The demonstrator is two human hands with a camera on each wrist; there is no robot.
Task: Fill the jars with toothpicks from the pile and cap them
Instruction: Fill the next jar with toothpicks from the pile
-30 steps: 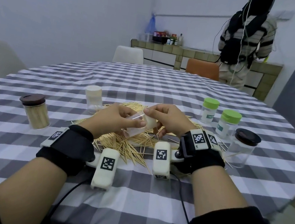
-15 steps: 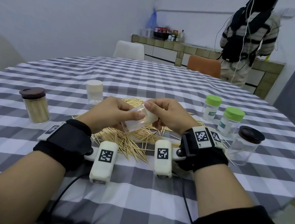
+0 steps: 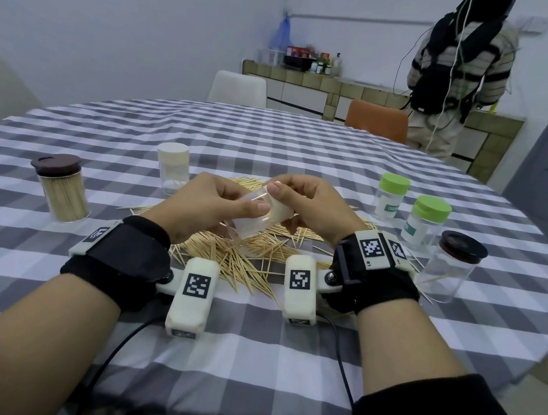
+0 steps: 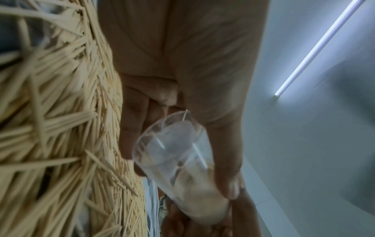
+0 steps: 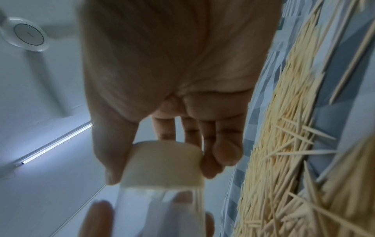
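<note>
A small clear jar (image 3: 251, 221) hangs tilted above the toothpick pile (image 3: 235, 254). My left hand (image 3: 231, 207) grips its body, thumb on top and fingers underneath. My right hand (image 3: 292, 197) grips the cream cap (image 3: 281, 210) at the jar's mouth. In the left wrist view the clear jar (image 4: 174, 160) shows its base, with a few toothpicks inside. The right wrist view has the cream cap (image 5: 162, 163) between thumb and fingers, butted against the jar body (image 5: 160, 208). Whether the cap is fully seated I cannot tell.
On the checked tablecloth (image 3: 273, 145) stand a full brown-lidded jar (image 3: 61, 188) at left, a cream-capped jar (image 3: 172, 167) behind the pile, two green-capped jars (image 3: 392, 196) (image 3: 427, 222) and a brown-lidded clear jar (image 3: 453, 267) at right. A person (image 3: 458, 74) stands at the far counter.
Both hands keep their hold on the jar and cap above the pile. The jar has risen slightly, and the right fingers have shifted on the cap.
</note>
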